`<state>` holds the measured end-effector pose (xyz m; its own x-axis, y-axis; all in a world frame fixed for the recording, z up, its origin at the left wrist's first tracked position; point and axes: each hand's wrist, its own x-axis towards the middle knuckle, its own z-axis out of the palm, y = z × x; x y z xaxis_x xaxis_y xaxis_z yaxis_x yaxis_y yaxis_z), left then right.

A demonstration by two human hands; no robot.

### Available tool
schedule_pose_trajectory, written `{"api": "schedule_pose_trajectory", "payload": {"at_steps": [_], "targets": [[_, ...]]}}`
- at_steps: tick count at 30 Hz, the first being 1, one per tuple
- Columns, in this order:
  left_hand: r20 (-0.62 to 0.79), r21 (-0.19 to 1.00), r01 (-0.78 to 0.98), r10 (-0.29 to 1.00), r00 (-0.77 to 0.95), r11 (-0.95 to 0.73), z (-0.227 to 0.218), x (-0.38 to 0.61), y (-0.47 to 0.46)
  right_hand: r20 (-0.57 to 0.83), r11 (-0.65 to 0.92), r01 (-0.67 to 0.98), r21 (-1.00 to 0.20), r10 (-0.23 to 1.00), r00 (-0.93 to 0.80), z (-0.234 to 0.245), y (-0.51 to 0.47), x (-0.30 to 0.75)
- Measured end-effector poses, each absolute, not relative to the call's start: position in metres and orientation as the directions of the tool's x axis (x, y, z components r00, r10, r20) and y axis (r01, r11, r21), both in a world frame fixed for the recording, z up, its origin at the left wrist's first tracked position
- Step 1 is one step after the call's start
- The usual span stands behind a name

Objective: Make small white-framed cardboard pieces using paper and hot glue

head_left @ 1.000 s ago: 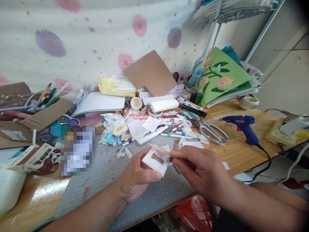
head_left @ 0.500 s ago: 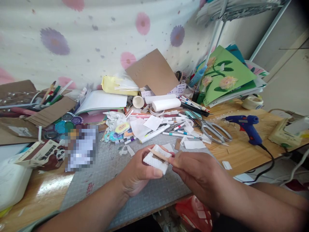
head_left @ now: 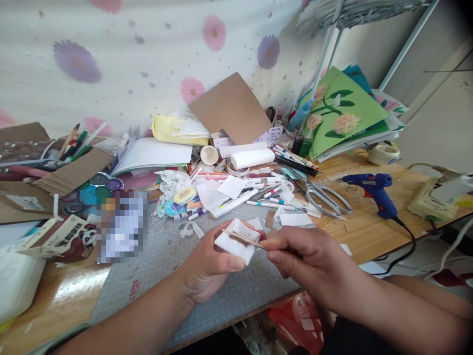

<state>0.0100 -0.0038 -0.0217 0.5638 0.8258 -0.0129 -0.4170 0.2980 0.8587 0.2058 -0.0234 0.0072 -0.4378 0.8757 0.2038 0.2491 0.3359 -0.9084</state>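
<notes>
Above the grey cutting mat, my left hand grips a small white textured block, thumb on its near edge and fingers behind. In its upper face a brownish patch shows; what that is I cannot make out. My right hand pinches a thin flat wooden stick between thumb and forefinger. The stick lies across the block's upper face, its tip pointing left. Just beyond the hands are paper scraps and several markers.
A blue glue gun rests on the right of the wooden table, its cable running off the edge. Large scissors lie nearer the middle. A panda-printed carton and a cardboard box stand left. A paper cup lies behind the markers.
The wooden stick has turned to show its thin edge, and my right hand has rolled with it. The block is tilted slightly differently. The whole view has shifted a little.
</notes>
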Motion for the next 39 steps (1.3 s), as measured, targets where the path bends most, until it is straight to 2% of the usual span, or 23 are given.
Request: {"api": "schedule_pose_trajectory", "payload": {"at_steps": [2, 4, 6, 8, 10, 11, 13, 15, 17, 21, 23, 28, 39], "targets": [[-0.02, 0.866, -0.409, 0.836, 0.548, 0.288, -0.022, 0.009, -0.003, 0.017, 0.041, 0.053, -0.998, 0.918, -0.397, 0.009, -0.023, 0.206], [-0.018, 0.874, -0.402, 0.843, 0.537, 0.274, -0.021, 0.009, -0.002, -0.137, -0.197, -0.116, -0.973, 0.908, -0.396, 0.01, -0.021, 0.206], [-0.005, 0.88, -0.399, 0.845, 0.534, 0.257, -0.02, 0.009, -0.002, -0.19, -0.27, -0.175, -0.947, 0.908, -0.374, 0.011, -0.021, 0.208], [0.006, 0.882, -0.398, 0.839, 0.545, 0.253, -0.019, 0.01, -0.002, -0.123, -0.16, -0.097, -0.982, 0.943, -0.31, 0.009, -0.021, 0.209], [0.011, 0.878, -0.407, 0.838, 0.545, 0.253, -0.019, 0.01, -0.002, 0.073, 0.106, 0.117, -0.987, 0.963, -0.258, 0.005, -0.022, 0.209], [0.014, 0.874, -0.417, 0.843, 0.538, 0.251, -0.019, 0.01, -0.002, 0.198, 0.262, 0.241, -0.934, 0.945, -0.259, 0.002, -0.023, 0.209], [0.018, 0.864, -0.438, 0.854, 0.52, 0.249, -0.02, 0.01, -0.002, 0.412, 0.521, 0.432, -0.736, 0.851, -0.325, -0.003, -0.025, 0.21], [0.018, 0.857, -0.45, 0.859, 0.512, 0.25, -0.022, 0.009, -0.003, 0.515, 0.659, 0.515, -0.548, 0.751, -0.414, -0.008, -0.027, 0.211], [0.017, 0.853, -0.456, 0.861, 0.509, 0.253, -0.023, 0.009, -0.003, 0.522, 0.697, 0.523, -0.491, 0.716, -0.464, -0.008, -0.029, 0.212], [0.018, 0.874, -0.425, 0.859, 0.512, 0.235, -0.02, 0.009, -0.003, 0.541, 0.651, 0.43, -0.626, 0.759, -0.361, 0.0, -0.033, 0.212], [0.017, 0.89, -0.399, 0.86, 0.51, 0.22, -0.018, 0.01, -0.003, 0.577, 0.672, 0.394, -0.627, 0.74, -0.344, 0.004, -0.035, 0.211], [-0.008, 0.906, -0.36, 0.86, 0.51, 0.222, -0.017, 0.009, -0.004, 0.56, 0.743, 0.382, -0.549, 0.666, -0.493, 0.001, -0.036, 0.203], [-0.054, 0.896, -0.36, 0.868, 0.494, 0.261, -0.022, 0.008, -0.002, 0.578, 0.803, 0.495, -0.331, 0.588, -0.567, -0.012, -0.033, 0.201]]}}
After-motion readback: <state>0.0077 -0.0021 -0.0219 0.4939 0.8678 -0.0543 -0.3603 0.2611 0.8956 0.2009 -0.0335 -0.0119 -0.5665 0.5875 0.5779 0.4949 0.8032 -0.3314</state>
